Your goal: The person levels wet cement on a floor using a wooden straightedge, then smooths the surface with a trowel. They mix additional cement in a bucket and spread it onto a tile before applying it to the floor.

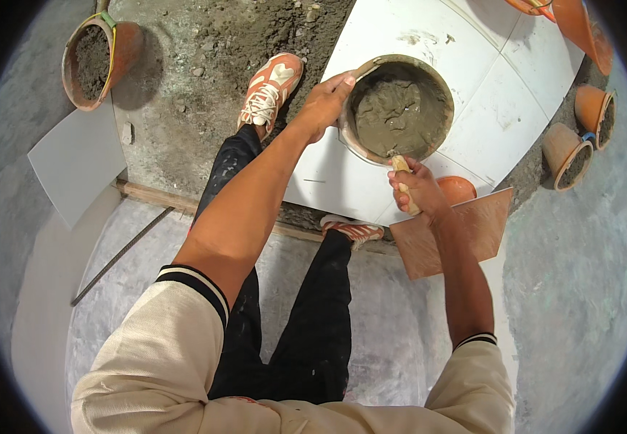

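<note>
1. Right hand (418, 189) is clamped on a wooden tool handle (402, 173); the working end is sunk in grey mortar (399, 108), likely for scooping or mixing.
2. Left hand (326, 101) is closed on the near-left rim of the mortar pan (440, 85), apparently so it is kept steady.
3. Pan is set on white tiles (501, 108), far of the feet.
4. A brown tile (465, 235) lies just right of the right hand; more orange pans (577, 145) sit far right.

You stand on a grey cement floor (371, 347) beside a strip of bare soil (205, 65), with white tiles (487, 94) laid ahead, a wooden batten (156, 197) along their near edge, and hard daylight throwing short shadows.
</note>
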The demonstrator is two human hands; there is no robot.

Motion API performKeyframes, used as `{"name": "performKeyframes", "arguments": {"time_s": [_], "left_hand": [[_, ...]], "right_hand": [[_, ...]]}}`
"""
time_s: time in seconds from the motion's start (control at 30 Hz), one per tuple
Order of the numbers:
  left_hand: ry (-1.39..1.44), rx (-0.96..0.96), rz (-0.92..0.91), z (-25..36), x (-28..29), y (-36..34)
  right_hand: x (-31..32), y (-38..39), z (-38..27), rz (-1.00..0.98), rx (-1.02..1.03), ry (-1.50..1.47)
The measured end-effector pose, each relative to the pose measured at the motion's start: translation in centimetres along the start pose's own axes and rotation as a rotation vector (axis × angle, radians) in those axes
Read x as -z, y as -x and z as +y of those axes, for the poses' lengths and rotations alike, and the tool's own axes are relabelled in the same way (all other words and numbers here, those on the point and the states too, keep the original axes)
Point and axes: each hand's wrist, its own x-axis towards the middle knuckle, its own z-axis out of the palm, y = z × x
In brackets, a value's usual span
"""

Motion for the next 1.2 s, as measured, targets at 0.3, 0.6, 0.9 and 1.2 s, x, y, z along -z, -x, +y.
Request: {"name": "performKeyframes", "arguments": {"time_s": [0.3,0.6,0.9,1.2], "left_hand": [[-0.028,-0.080,0.096,-0.1,-0.7,0.5],[-0.007,-0.077,0.117,-0.4,-1.6,0.4],[0.039,-0.047,0.171,0.2,-1.0,1.4],[0.085,-0.034,0.106,-1.6,-1.4,0.7]], "right_hand": [[-2.7,-2.9,4.4,-0.265,0.140,-0.727],[-1.9,-2.8,6.4,-0.762,0.437,-1.560],[-4.8,10.2,2.4,0.305,0.177,-0.066],[-4.8,2.6,-0.6,0.655,0.408,1.405]]}}
